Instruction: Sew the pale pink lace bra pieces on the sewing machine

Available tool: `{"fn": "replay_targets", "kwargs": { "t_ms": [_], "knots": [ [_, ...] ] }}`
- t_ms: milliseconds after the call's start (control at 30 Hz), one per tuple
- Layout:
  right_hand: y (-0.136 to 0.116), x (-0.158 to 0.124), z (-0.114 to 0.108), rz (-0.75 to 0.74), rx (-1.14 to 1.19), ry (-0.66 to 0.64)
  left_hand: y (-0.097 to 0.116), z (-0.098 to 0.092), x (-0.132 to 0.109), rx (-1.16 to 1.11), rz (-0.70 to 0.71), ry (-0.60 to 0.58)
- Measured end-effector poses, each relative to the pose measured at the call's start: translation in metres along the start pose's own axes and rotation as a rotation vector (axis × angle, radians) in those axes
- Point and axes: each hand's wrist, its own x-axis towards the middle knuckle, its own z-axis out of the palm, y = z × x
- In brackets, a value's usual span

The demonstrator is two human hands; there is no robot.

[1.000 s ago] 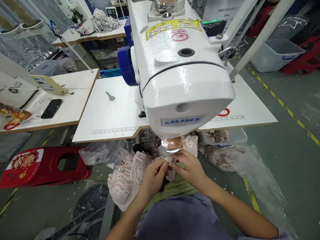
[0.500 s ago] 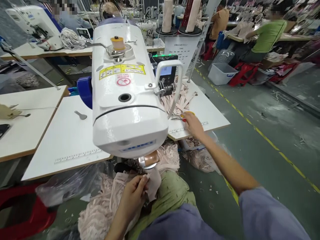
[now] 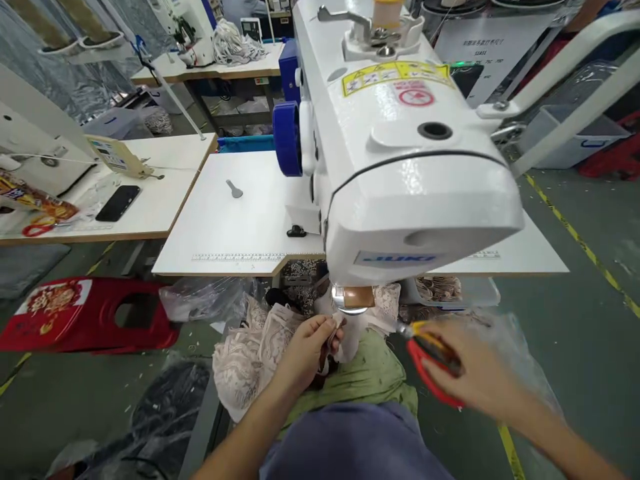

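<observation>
My left hand point(image 3: 313, 347) pinches the edge of a pale pink fabric piece point(image 3: 353, 337) just below the sewing machine's lower arm. Lace-trimmed pink garments point(image 3: 245, 370) hang in a heap beside that hand, over my lap. In my right hand point(image 3: 470, 363) is a pair of scissors point(image 3: 434, 373) with red and yellow handles, smeared by motion. Their blades point left toward the fabric, apart from it. Above both hands stands the white sewing machine point(image 3: 415, 207), which hides part of the table behind.
The white worktable point(image 3: 235, 220) carries a small grey tool point(image 3: 234, 189). On the left table lie a phone point(image 3: 119, 203) and another pair of red-handled scissors point(image 3: 39, 227). A red stool point(image 3: 95, 317) stands at lower left, and a clear bin point(image 3: 565, 137) at right.
My right hand has come off the right tabletop with the scissors and moved down near my lap. The view has swung left and closer to the machine; my left hand still pinches the fabric.
</observation>
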Motion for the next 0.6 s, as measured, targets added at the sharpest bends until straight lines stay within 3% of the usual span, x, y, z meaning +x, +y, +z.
{"fn": "replay_targets", "kwargs": {
  "t_ms": [100,200,433,600],
  "knots": [
    [-0.032,-0.015,0.023,-0.092,0.034,-0.006,-0.001,0.001,0.000,0.031,0.007,-0.010],
    [-0.045,-0.004,0.034,-0.120,0.030,0.034,-0.003,0.002,0.001,0.090,0.019,-0.017],
    [-0.037,0.012,0.038,-0.191,0.066,-0.071,-0.006,-0.001,0.000,0.196,0.050,-0.020],
    [-0.030,0.000,0.029,-0.016,0.186,-0.074,-0.004,-0.008,-0.001,0.172,0.056,-0.025]
  ]
}}
